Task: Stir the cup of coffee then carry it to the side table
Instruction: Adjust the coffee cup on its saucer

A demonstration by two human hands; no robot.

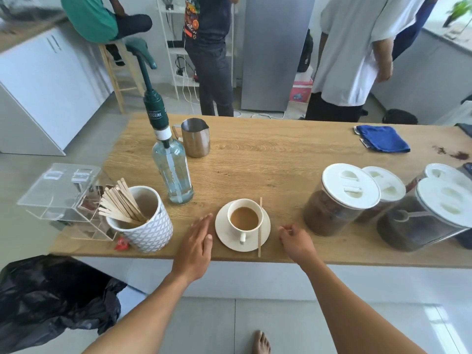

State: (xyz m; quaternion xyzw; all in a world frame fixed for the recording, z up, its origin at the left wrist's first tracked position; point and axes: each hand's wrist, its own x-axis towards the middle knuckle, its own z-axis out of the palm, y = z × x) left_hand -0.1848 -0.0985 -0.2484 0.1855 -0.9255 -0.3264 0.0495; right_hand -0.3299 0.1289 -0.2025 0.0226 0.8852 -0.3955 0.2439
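Standing at the near edge of the bench (281, 154): one bare foot (260, 341) on glossy grey floor tiles. A crumpled black bin bag (51, 295) sits low on the left.

Left hand (196, 241): palm down and fingers straight and together, lying flat on the oak-grain top just left of the saucer (222, 231). Grip released.

Right hand (296, 241): on the bench just right of the saucer, not touching it. Fingers are loosely curled with nothing seen in them, so the grip is released.

Cup (245, 218): round, cream ceramic, holding milky brown coffee. It stands upright in the middle of the matching round saucer near the front edge, between the two hands, with its handle pointing toward the person. A flat wooden stir stick (260, 226) lies across the saucer's right rim beside the cup, its near tip past the rim.

To the left, a white pot (150, 231) with diamond relief holds a fan of wooden sticks (120, 203). A red wrapper (121, 245) lies at its base and a clear acrylic box (63, 192) stands beyond it.

To the right are clear round jars (339, 200) of dark brown grounds with white lids.

Mid-bench stands a clear glass bottle (173, 172) with a green pump. Behind it is a brushed steel jug (195, 140).

At the far right lies a folded blue cloth (383, 137).
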